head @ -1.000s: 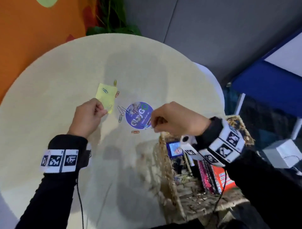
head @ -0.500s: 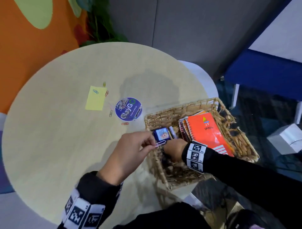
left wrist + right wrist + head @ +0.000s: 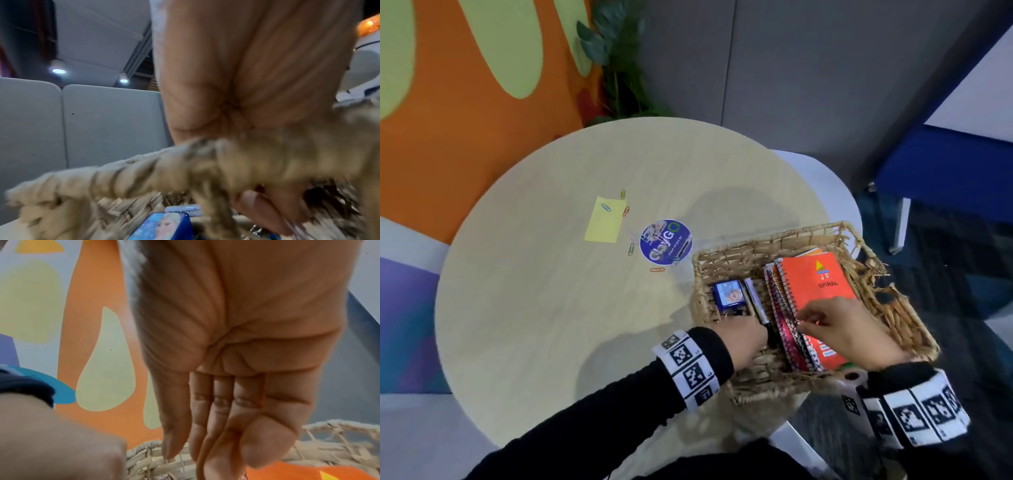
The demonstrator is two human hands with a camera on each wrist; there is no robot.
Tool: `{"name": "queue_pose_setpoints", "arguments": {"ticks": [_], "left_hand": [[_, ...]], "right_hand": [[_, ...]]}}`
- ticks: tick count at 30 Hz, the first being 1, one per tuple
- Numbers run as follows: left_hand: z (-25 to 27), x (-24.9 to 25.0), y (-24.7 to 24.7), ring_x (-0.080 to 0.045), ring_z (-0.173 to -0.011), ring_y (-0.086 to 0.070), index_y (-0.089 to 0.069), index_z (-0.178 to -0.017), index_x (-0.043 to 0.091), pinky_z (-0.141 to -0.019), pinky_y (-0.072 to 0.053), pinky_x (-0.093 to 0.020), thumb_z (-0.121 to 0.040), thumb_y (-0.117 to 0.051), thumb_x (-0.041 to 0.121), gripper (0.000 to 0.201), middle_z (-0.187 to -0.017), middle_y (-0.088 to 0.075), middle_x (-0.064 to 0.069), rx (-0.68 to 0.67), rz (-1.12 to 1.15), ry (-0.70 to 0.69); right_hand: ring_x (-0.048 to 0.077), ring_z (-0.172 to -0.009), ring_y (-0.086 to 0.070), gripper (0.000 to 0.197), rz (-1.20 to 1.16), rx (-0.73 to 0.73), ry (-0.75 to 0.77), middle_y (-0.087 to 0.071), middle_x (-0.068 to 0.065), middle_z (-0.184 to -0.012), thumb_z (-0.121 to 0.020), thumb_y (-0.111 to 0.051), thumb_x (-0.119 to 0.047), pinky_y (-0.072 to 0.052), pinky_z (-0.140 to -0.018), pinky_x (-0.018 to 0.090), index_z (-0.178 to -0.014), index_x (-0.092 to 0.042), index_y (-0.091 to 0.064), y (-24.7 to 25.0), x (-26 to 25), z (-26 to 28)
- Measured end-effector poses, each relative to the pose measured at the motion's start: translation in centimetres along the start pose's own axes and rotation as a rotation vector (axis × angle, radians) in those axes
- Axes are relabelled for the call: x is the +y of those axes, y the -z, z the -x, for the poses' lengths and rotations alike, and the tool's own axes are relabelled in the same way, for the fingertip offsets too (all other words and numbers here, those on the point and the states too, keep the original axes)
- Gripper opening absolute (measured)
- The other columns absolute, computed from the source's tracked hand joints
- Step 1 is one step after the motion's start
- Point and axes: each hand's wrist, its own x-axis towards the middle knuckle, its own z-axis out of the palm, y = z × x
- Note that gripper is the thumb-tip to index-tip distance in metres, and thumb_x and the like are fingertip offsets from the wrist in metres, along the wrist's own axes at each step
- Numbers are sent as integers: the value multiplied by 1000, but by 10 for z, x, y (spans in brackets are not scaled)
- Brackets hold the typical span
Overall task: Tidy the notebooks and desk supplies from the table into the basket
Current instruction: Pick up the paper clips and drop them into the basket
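Observation:
A wicker basket (image 3: 774, 236) sits at the round table's (image 3: 544, 325) right edge. It holds an orange spiral notebook (image 3: 822, 284) on other notebooks, a blue picture tin (image 3: 729, 294) and a marker (image 3: 755, 301). My left hand (image 3: 743, 334) is down in the basket's near-left corner beside the tin. In the left wrist view its curled fingers (image 3: 267, 214) seem to pinch a pale paper clip, behind the blurred rim (image 3: 144, 170). My right hand (image 3: 803, 322) hangs over the notebooks, its fingertips at their spiral binding. Its fingers (image 3: 216, 426) point down nearly straight.
On the table lie a yellow sticky note (image 3: 605, 220), a round blue sticker (image 3: 666, 241) and several loose paper clips (image 3: 631, 249). The basket overhangs the table edge. A blue bench (image 3: 945, 161) stands at the right and a plant (image 3: 616, 58) behind the table.
Both hands left the paper clips by the sticker and came to the basket. The left hand went from the basket's rim down inside it, and the right hand moved over onto the notebooks.

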Motion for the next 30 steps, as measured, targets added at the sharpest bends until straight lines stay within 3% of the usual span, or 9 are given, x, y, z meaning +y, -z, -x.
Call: {"name": "queue_pose_setpoints", "arguments": {"ticks": [3,7,10,12,15,18,23,27,30], "left_hand": [[-8,6,4,-19,-46,-37,-49,-74,0,-41,-32,-27,-92,-47,-14,23,-57,-37,-8,-88,-22,5],[-7,1,6,-22,-48,-42,-53,-71,-4,-42,-38,-30,-92,-48,-12,24,-59,-43,-10,-61,57,17],[1,-19,11,-34,-76,-66,-70,-96,-4,-67,-57,-40,-93,-53,-1,17,-88,-70,-19,158,280,19],[13,-45,17,-28,-95,-69,-72,-106,3,-81,-55,-37,-96,-55,8,21,-107,-75,-14,340,438,21],[35,-104,26,-23,-97,-69,-72,-106,6,-83,-50,-28,-95,-60,13,18,-107,-76,-10,576,578,154],[52,-178,29,-21,-89,-67,-73,-105,5,-78,-44,-22,-92,-63,8,16,-102,-76,-11,702,625,347],[58,-297,30,-27,-98,-65,-72,-108,9,-89,-50,-35,-91,-67,11,18,-104,-71,-11,718,502,582],[44,-361,34,-28,-104,-63,-71,-113,9,-93,-50,-36,-91,-68,13,22,-111,-69,-13,665,446,633],[28,-389,38,-28,-105,-61,-70,-112,9,-92,-50,-38,-91,-68,14,21,-112,-68,-13,649,440,631]], "right_hand": [[-3,-70,-60,9,-23,-45,-21,-68,-10,-78,-80,-71,-24,-43,-64,6,-89,-24,-73,-10,8,8],[5,-77,-63,16,-3,-79,-49,-72,-7,-90,-80,-72,-26,-42,-62,7,-96,-22,-73,-21,17,10],[2,-75,-61,15,-13,-83,-60,-72,-10,-89,-79,-72,-28,-38,-58,2,-94,-26,-73,-22,18,6],[-7,-69,-57,12,-35,-72,-42,-68,-18,-80,-79,-73,-28,-39,-57,2,-86,-38,-70,-18,13,0],[-7,-60,-59,32,-60,-55,-10,-64,-28,-61,-78,-73,-26,-42,-58,4,-72,-51,-55,-7,-3,-16],[-8,-73,-63,25,-120,-9,102,-66,-36,-77,-78,-73,-21,-45,-62,7,-71,-42,-63,14,-32,-44],[2,-75,-64,5,-91,34,271,-72,-12,-71,-80,-71,-21,-46,-65,10,-82,-26,-72,43,-105,-129],[9,-69,-59,9,91,-77,460,-74,-2,-83,-83,-66,-20,-47,-71,25,-90,-18,-71,37,-165,-223],[14,-78,-58,14,187,-190,511,-72,3,-95,-86,-60,-19,-43,-74,23,-96,-14,-69,8,-197,-293]]}}
